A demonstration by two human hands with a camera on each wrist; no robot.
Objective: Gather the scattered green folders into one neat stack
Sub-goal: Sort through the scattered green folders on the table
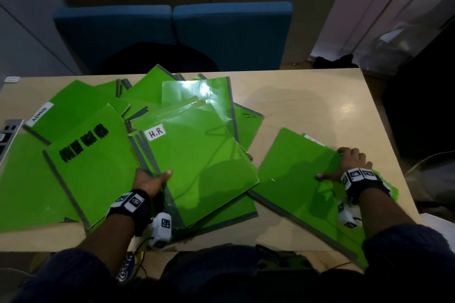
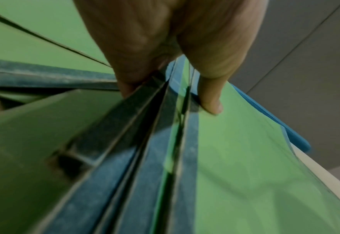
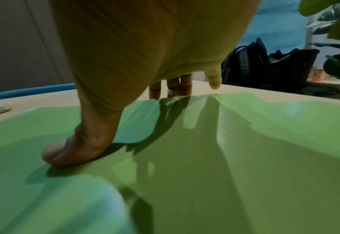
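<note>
- The step in hand looks like collecting: the left hand grasps the spine side of the "H.R" folder, thumb on its cover and fingers tucked under; the left wrist view shows several grey spines bunched in that grip, so it seems to hold a small bundle, not one folder.
- The right hand lies spread and flat on a separate green folder at the right of the worktop, thumb pressed on the cover and fingertips at its far edge; nothing is pinched.
- That right folder has at least one more beneath it, with a red-marked label corner peeking out, and its near corner juts past the worktop edge.
- The remaining folders sprawl fanned and overlapping across the left and middle, among them the "ADMIN" folder and one with blacked-out writing. I judge the task to be at an early stage.
- Next move, as I read it: bring the left bundle and the right pile together, spines the same way, then square the edges.
- The glossy covers will likely slide, so a firm hold is needed.
</note>
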